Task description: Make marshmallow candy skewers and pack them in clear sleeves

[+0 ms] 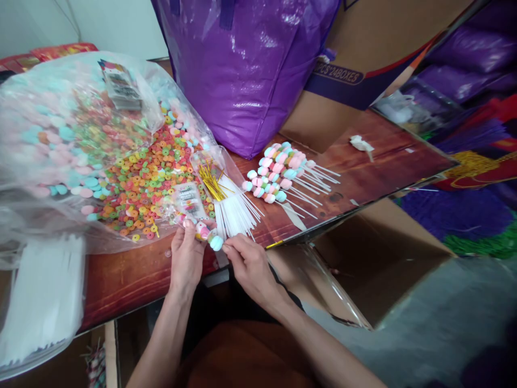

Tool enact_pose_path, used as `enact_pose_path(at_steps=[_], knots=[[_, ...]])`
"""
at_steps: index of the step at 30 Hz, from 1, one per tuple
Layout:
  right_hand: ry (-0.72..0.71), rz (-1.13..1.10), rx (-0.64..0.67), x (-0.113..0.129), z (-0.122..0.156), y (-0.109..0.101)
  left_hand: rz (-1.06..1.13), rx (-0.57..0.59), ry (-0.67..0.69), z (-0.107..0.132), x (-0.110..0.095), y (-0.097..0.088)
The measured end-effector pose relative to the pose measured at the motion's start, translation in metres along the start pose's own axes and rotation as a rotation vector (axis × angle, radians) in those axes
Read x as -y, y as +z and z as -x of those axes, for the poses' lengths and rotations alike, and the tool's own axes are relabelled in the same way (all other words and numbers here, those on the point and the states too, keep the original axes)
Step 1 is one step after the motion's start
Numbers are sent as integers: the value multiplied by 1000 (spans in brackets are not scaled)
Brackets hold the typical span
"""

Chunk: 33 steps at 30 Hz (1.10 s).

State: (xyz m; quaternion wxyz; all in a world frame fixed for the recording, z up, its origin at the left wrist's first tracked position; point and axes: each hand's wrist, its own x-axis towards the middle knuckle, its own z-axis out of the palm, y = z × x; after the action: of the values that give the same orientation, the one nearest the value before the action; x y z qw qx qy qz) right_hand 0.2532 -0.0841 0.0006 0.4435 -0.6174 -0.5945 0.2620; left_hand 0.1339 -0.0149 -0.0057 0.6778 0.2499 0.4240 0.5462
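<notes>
A candy skewer (204,231) of pink and light blue marshmallows is held over the table's front edge. My left hand (188,256) is closed around its far part, fingers and thumb pinching it. Clear film seems to cover that end. My right hand (248,264) pinches at the near end, just beyond the light blue marshmallow; the stick there is mostly hidden by my fingers. Just ahead lie a bundle of white sticks (236,213) and some gold twist ties (214,180). A small printed packet (188,199) lies near my left hand.
Gummy rings (141,183) and marshmallows (56,151) fill a big clear bag at left. Finished skewers (278,170) lie stacked at right. A purple bag (250,81) and a carton (343,70) stand behind. White sticks in plastic (44,296) lie front left; an open box (363,258) sits below right.
</notes>
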Motion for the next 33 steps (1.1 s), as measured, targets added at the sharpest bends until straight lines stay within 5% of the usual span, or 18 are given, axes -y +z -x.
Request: enact_pose_path(at_steps=[8, 15, 25, 33], knots=[[368, -410, 109, -7, -7, -18, 71, 13, -43, -7, -3, -2], [485, -561, 60, -11, -5, -2, 9, 66, -51, 0, 5, 3], [329, -351, -79, 0, -9, 23, -2, 64, -115, 10, 9, 8], [103, -49, -41, -3, -3, 0, -40, 54, -197, -5, -16, -4]])
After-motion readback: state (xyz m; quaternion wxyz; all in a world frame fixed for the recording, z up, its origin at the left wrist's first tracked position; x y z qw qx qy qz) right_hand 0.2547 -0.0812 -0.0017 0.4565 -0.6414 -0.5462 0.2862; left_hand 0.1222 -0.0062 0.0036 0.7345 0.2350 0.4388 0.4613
